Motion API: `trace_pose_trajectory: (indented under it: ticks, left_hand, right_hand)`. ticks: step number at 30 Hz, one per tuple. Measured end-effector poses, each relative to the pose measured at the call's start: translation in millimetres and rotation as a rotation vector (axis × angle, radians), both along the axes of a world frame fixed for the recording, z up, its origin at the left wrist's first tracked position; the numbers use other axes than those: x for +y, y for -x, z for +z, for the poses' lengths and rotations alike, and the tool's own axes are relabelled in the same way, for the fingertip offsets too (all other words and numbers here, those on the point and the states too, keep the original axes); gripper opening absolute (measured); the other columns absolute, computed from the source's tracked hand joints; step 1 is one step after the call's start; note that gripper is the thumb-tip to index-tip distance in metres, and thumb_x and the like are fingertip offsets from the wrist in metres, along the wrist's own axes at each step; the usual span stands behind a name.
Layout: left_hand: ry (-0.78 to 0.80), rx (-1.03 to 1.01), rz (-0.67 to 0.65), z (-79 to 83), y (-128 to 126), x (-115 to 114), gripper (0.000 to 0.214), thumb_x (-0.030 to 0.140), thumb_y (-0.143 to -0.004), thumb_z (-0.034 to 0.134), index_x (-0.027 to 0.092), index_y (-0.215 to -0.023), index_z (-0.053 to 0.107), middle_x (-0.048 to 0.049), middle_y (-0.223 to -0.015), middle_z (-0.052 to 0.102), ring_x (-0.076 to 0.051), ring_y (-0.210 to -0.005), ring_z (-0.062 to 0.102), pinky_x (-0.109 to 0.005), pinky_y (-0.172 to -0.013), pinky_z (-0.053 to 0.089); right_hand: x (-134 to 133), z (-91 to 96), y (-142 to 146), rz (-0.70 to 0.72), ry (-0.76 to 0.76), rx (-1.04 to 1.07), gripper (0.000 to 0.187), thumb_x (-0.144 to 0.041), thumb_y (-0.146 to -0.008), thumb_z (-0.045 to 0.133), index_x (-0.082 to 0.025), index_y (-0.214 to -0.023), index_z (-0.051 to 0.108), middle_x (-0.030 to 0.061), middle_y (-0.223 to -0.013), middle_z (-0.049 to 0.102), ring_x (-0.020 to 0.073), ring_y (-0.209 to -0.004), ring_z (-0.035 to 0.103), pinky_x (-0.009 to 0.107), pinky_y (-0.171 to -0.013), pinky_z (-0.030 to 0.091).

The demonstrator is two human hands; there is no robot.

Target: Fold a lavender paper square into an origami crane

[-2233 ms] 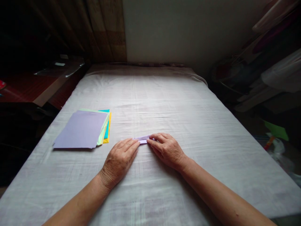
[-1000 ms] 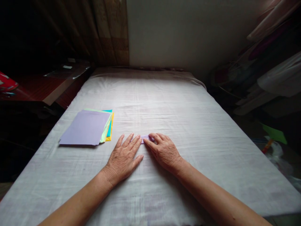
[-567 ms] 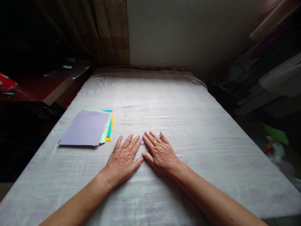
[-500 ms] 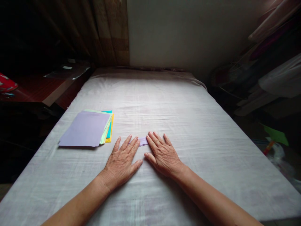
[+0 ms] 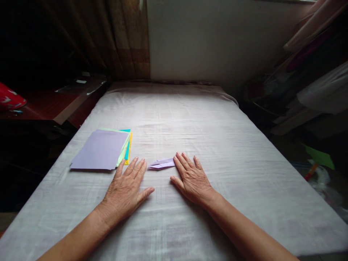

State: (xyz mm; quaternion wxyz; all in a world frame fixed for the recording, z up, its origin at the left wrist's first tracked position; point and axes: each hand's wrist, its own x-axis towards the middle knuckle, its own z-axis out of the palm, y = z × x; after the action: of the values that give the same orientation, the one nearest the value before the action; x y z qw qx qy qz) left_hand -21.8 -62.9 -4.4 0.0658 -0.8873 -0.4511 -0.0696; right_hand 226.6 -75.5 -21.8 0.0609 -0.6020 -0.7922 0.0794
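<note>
A narrow folded piece of purple paper (image 5: 163,164) lies on the pale cloth between my hands, its pointed end toward the left. My right hand (image 5: 192,177) rests flat with fingers stretched out, the fingertips over the paper's right end, which they hide. Just left of the pointed end is my left hand (image 5: 126,186), fingers spread and apart from the folded paper. Beyond it sits a stack of square paper sheets (image 5: 99,149), purple on top with green, blue and yellow edges showing; its lower right corner is close to my left fingertips.
A whitish checked cloth (image 5: 190,119) covers the wide surface. At the left stands a dark red wooden table (image 5: 46,108) with a clear plastic bag (image 5: 84,84) and a red object (image 5: 11,98). A green piece (image 5: 319,156) and clear plastic are off the right edge.
My left hand has moved left off the folded purple paper, uncovering its pointed end. My right hand has shifted slightly right and stays on the other end.
</note>
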Motion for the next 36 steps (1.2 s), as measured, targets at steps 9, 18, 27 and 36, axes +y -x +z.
trace_pose_trajectory:
  ticks: [9,18,27,36]
  left_hand:
    - [0.085,-0.047,-0.129,-13.2,-72,18,0.067,0.059,-0.099,0.024,0.015,-0.145,0.043,-0.0090,-0.148,0.048,-0.024,-0.139,0.040,-0.050,-0.120,0.007]
    - [0.090,0.006,-0.145,-19.8,-30,12,0.072,0.066,-0.095,0.029,0.018,-0.147,0.040,-0.0096,-0.150,0.046,-0.025,-0.139,0.040,-0.049,-0.119,0.006]
    - [0.036,0.001,-0.142,-23.1,-16,8,0.068,0.063,-0.094,0.033,0.021,-0.146,0.042,-0.0090,-0.147,0.049,-0.027,-0.138,0.042,-0.051,-0.119,0.008]
    - [-0.018,0.009,-0.127,-20.8,-19,7,0.063,0.061,-0.096,0.033,0.023,-0.145,0.044,-0.0068,-0.145,0.052,-0.027,-0.136,0.044,-0.051,-0.118,0.014]
  right_hand:
    - [0,-1.2,-1,0.007,0.024,0.008,0.061,-0.048,-0.099,0.038,-0.016,-0.151,0.032,0.0075,-0.158,0.026,0.0263,-0.147,0.022,0.056,-0.119,0.013]
    - [-1,0.0,1,-0.007,0.003,0.028,0.064,-0.054,-0.098,0.038,-0.017,-0.150,0.035,0.0085,-0.158,0.028,0.0265,-0.147,0.023,0.056,-0.118,0.014]
    - [-7,2.9,-3,-0.090,-0.113,0.000,0.066,-0.053,-0.097,0.042,-0.011,-0.148,0.038,0.0137,-0.156,0.028,0.0298,-0.146,0.024,0.057,-0.118,0.012]
    - [8,5.9,23,0.229,-0.009,0.078,0.064,-0.053,-0.099,0.039,-0.016,-0.150,0.033,0.0085,-0.156,0.031,0.0236,-0.146,0.027,0.053,-0.120,0.015]
